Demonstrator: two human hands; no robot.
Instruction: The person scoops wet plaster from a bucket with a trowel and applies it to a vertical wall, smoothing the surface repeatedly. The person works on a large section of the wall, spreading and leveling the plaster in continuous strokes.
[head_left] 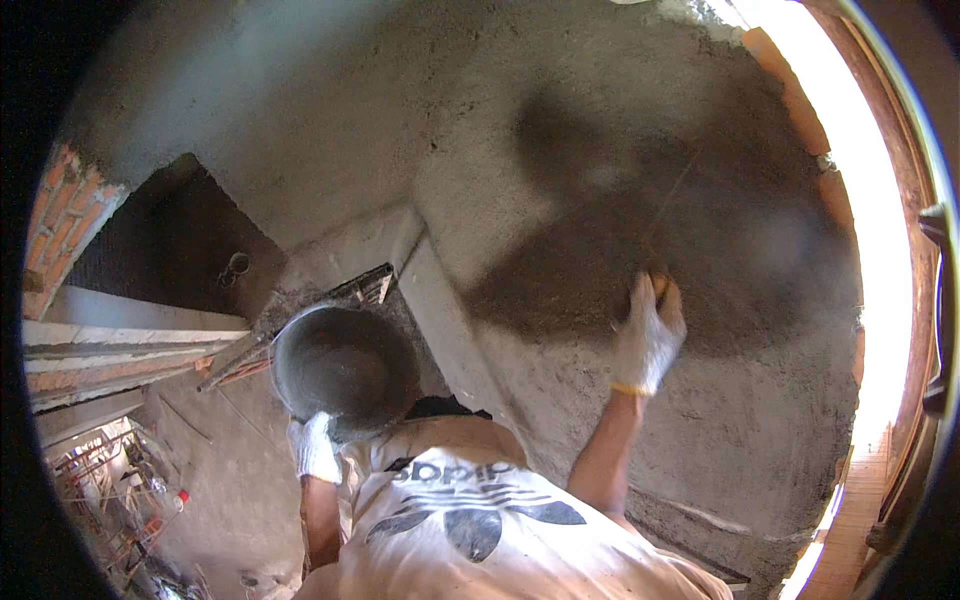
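Note:
My left hand (316,447), in a white knit glove, grips the near rim of a round dark basin (350,365). Inside the basin is a grey, shadowed hollow; I cannot make out how much it holds. My right hand (650,335), gloved in white with a yellow cuff, is raised in front of the grey plastered wall (760,400). Its fingers are curled, with brownish tips or a small brown thing showing at the top; what they hold is unclear. Just beyond them spreads a darker, damp-looking patch (600,265) on the plaster.
A bright opening (885,300) with a wooden frame (905,110) runs down the right side. Exposed brickwork (65,225) and pale ledges (130,340) stand at the left. Beneath the basin are dark bars (375,280). Cluttered debris (120,500) lies at lower left.

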